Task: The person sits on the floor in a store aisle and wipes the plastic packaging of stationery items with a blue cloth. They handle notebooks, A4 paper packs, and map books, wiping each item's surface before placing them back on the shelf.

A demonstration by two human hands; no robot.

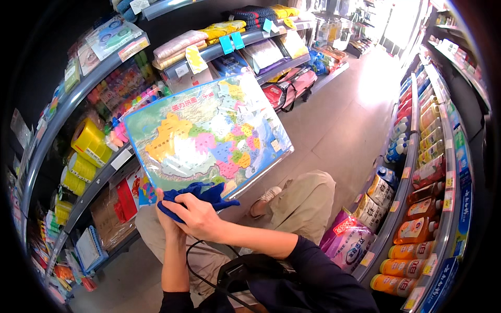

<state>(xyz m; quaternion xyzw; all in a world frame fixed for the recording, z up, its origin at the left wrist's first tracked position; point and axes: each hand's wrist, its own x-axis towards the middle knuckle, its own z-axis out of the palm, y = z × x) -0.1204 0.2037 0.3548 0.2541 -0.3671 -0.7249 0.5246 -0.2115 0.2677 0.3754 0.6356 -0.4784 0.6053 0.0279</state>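
A flat map puzzle box (pixel 199 141) in shiny clear wrap is tilted before me, its coloured map facing up. My left hand (pixel 168 221) grips its near left corner, the thumb by the edge and the other fingers mostly hidden. My right hand (pixel 197 217) is closed on a dark blue cloth (pixel 211 195), pressed against that same corner. Folds of the cloth lie over the box's lower edge, and the two hands touch each other. Below them are my bent knees in beige trousers (pixel 301 207).
Curved shelves (pixel 90 82) on the left hold yellow tape rolls (pixel 92 141) and folded towels (pixel 180 45). Orange bottles (pixel 413 231) line the right-hand shelf, with a purple detergent bag (pixel 348 242) low beside my knee. A tiled aisle (pixel 336 133) runs towards bright light.
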